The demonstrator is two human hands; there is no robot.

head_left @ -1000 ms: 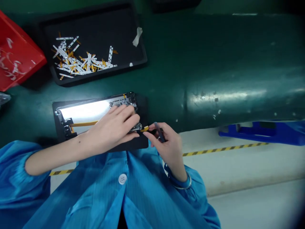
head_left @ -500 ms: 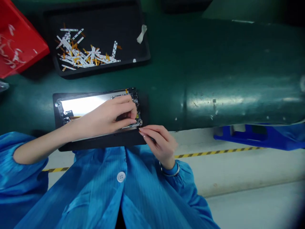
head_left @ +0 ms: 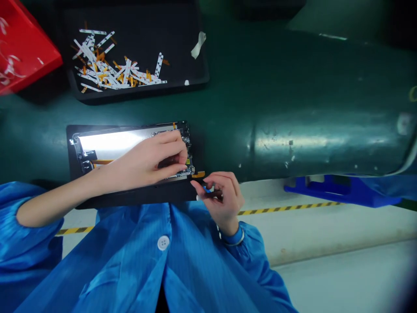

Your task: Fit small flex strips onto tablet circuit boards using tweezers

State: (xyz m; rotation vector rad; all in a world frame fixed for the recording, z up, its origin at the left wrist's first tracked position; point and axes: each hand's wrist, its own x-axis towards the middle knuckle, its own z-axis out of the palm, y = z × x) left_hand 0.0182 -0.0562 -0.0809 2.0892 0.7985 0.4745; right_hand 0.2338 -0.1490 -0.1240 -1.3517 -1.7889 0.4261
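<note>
An opened tablet (head_left: 107, 140), with a bright silver back and small circuit boards along its right end, lies on a black mat (head_left: 143, 195). My left hand (head_left: 153, 158) rests over its right part, fingers curled and thumb close to them; whatever they grip is hidden. At the tablet's lower right corner, my right hand (head_left: 226, 195) has thumb and forefinger apart, with nothing visible between their tips. An orange flex cable (head_left: 198, 174) sticks out from that corner, just beside the right forefinger.
Behind the tablet, a black tray (head_left: 143, 91) holds many white strips with orange tails (head_left: 107, 71) and a whitish scrap (head_left: 198, 45). A red box (head_left: 29, 48) stands at the upper left. Past the green table's (head_left: 293, 108) front edge is a blue plastic object (head_left: 342, 193).
My right thumb and forefinger have parted from a pinch at the tablet's corner, and the orange flex cable now shows there. My left hand stays in place on the tablet.
</note>
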